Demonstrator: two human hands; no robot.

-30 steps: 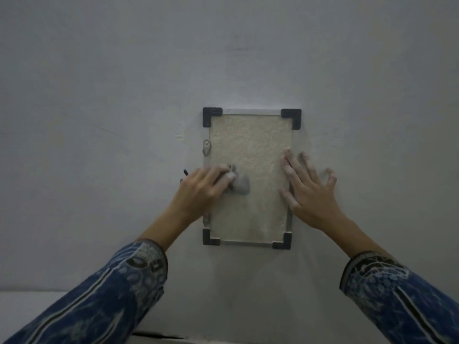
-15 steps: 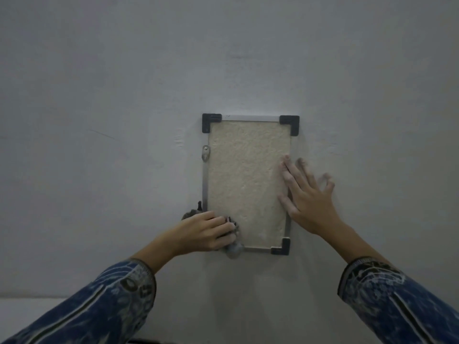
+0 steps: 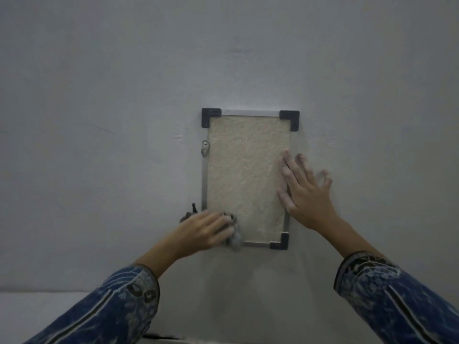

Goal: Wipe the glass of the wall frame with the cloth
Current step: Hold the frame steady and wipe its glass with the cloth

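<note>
A tall wall frame with metal edges, black corner pieces and a beige textured panel behind glass hangs on the grey wall. My left hand covers the frame's lower left corner and presses a small grey cloth against the glass there; bits of the cloth stick out on both sides of the hand. My right hand lies flat with fingers spread on the frame's right edge, partly on the glass and partly on the wall.
The plain grey wall fills the view. A small metal hanger sits on the frame's left edge. A pale ledge or floor strip shows at the bottom left.
My left hand slid the cloth from the middle of the glass down to the lower left corner. My right hand stayed on the right edge.
</note>
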